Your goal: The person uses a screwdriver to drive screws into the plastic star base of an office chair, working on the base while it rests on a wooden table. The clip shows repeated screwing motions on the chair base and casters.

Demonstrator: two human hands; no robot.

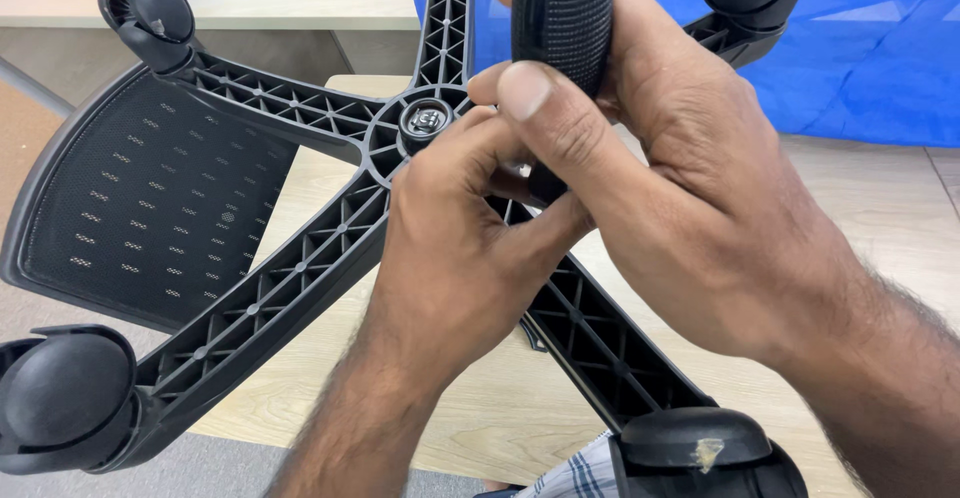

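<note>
Bright even light, soft shadows, sharp

Upturned black star-shaped chair base [300,278] with castors, right hand [690,208] gripping a black ribbed tool handle [562,18] just beside the base's hub [425,120], left hand [450,248] fingertips touching the hub, mesh chair seat [140,198] beneath the base, blue cloth [880,48] behind it

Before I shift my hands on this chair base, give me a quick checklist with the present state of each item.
1. Right hand wrapped around the black handle: ok.
2. Left hand fingers at the handle's lower end, beside the centre hub: ok.
3. Tool tip seated in the hub: cannot tell, the hands hide it.
4. Chair base upside down, ribbed underside facing up: ok.
5. Casters fitted on the arms, such as the near left caster: ok for the four in view.
6. Base resting steadily on the table: cannot tell.
</note>
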